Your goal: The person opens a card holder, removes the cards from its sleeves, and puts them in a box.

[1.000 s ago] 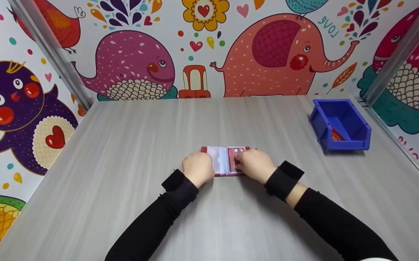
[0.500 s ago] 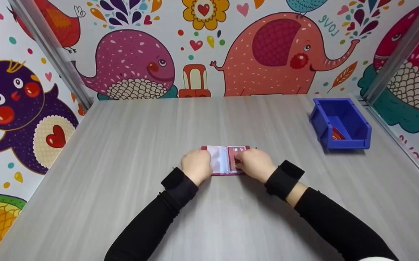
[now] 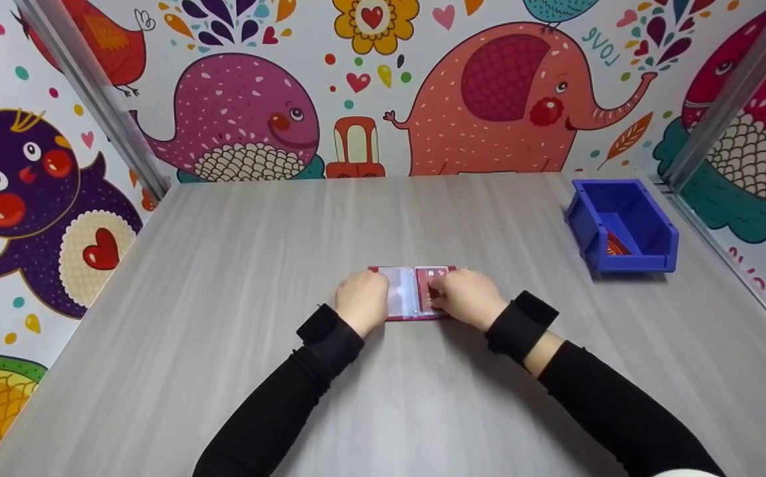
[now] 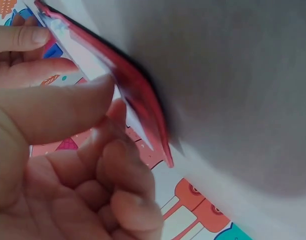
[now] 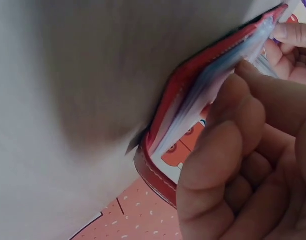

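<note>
Fingers [image 4: 124,170] clamped: my L hand [image 3: 362,302] on the card holder [image 3: 400,293] at 9 o'clock, R hand [image 3: 472,298] on the red card [image 3: 424,291] at its 3 o'clock side. Holder's open on the counter [image 3: 270,258], blue bin [image 3: 635,265] approx. 2 o'clock from it.

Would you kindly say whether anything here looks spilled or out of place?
Nothing stands out. The red card holder with clear sleeves is open between the left hand and right hand, the blue plastic bin stands upright, and no spill shows on the pale wood-grain table.
</note>
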`<state>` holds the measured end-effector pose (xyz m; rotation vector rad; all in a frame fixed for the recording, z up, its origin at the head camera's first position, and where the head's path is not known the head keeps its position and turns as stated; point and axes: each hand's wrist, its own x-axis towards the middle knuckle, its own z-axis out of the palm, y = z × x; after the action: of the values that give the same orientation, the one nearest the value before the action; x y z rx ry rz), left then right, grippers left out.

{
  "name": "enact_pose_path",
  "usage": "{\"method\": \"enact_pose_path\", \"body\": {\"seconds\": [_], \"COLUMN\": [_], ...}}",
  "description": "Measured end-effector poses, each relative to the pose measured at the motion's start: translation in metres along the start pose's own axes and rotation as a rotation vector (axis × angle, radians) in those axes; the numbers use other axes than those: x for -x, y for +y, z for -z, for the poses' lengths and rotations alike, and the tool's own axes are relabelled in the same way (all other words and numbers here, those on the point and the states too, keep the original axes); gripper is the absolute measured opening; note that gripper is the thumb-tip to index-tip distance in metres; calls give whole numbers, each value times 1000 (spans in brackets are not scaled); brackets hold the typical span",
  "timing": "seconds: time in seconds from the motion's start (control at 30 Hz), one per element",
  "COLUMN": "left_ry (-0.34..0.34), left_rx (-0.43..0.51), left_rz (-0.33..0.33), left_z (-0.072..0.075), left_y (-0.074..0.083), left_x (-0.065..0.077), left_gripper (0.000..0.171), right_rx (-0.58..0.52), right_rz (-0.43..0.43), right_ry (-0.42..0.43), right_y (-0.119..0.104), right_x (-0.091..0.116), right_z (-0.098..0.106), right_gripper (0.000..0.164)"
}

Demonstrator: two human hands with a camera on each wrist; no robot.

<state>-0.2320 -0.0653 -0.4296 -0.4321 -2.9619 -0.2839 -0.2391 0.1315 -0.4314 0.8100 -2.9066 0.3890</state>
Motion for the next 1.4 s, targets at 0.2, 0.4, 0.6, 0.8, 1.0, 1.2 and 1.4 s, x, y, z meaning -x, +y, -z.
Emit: {"method": "enact_pose_path", "body": {"seconds": [0.2,0.4,0.6,0.8,1.0,1.2,1.4], "left_ry": [-2,-1,-3,-22,-29,-33,-32], "left_rx": [-13,-17,-36,-35,-28,-13,-20], "left_rz": [3,0,0,5,2,7,-4], "left_z": [0,1,2,2,2,3,5], "left_y": [1,1,2,2,2,1,1], "left_x": [0,0,0,-1,-2,-2,-2], "left_gripper": [6,8,6,4,4,4,4], "right_rx": [11,1,29,75,95,88,71], "right_rz": [-34,-67,-63,-77,-75,-76,-63], "right_ry": [42,72,88,58,21,5,25], "right_y": [6,14,19,20,19,19,19], "right_x": [2,2,2,4,4,5,6], "right_z": [7,12,12,10,9,7,5], "right_gripper": [19,13,8,5,5,7,7]}}
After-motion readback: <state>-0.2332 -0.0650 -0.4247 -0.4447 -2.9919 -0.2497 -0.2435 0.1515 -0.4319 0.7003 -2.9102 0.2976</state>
